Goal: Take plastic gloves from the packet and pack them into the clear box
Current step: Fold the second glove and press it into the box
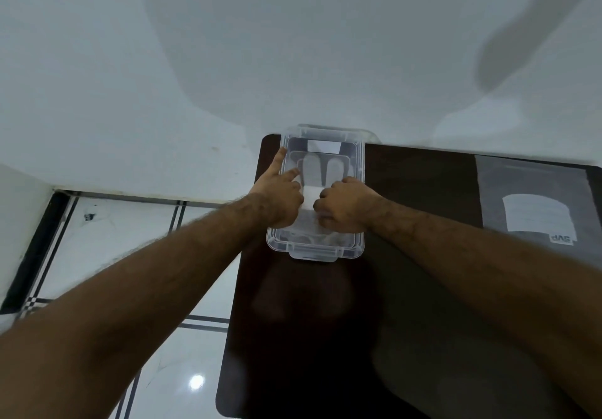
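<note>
Gloves going into the box!
We press the gloves (321,171) flat in the box (358,158): left hand (281,190) spread open, right hand (342,205) fisted. Next, we'd judge, the packet (534,190) far right.

Both hands fill the clear box (315,190); dark table (423,174) lies bare between it and the packet (534,203).

- clear box (358,158): open, lidless, near the dark tabletop's far left corner
- plastic gloves (321,171): translucent, flat inside the box, fingers pointing away
- packet (534,200): clear, labelled, flat, well apart rightward
</note>
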Motion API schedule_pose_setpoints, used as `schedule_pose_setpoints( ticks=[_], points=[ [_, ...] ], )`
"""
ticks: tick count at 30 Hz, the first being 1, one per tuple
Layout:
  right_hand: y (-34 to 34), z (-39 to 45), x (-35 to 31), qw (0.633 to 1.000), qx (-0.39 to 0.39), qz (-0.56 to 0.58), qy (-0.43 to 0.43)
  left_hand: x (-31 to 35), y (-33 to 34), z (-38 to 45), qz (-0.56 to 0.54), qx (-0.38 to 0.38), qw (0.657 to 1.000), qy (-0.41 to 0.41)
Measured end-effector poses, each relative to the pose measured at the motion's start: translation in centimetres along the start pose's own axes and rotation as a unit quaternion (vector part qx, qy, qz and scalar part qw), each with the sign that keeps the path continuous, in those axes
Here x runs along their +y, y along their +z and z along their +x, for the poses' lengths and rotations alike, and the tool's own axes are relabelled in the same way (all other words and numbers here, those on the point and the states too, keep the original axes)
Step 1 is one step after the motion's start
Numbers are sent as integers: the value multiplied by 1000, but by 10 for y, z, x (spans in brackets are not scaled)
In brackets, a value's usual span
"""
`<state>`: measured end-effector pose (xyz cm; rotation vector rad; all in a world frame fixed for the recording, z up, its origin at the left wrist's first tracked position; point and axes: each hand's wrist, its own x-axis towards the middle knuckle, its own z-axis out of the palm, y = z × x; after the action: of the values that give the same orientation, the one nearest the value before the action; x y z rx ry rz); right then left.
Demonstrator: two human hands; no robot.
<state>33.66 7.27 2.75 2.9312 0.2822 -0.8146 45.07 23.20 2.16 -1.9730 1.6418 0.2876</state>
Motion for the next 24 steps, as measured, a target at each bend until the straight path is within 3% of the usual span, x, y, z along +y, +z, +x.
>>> schedule_pose_setpoints(
  ticks=[4,19,24],
  points=[
    [-1,7,-2,998,-35,-39,18,-3,1,5,-21,-45,999,-13],
    [-10,5,-18,995,-27,-89,38,7,-8,2,-4,-33,997,70],
    [-2,4,-17,994,-55,-91,13,13,-13,-4,-2,-93,991,92]
  ],
)
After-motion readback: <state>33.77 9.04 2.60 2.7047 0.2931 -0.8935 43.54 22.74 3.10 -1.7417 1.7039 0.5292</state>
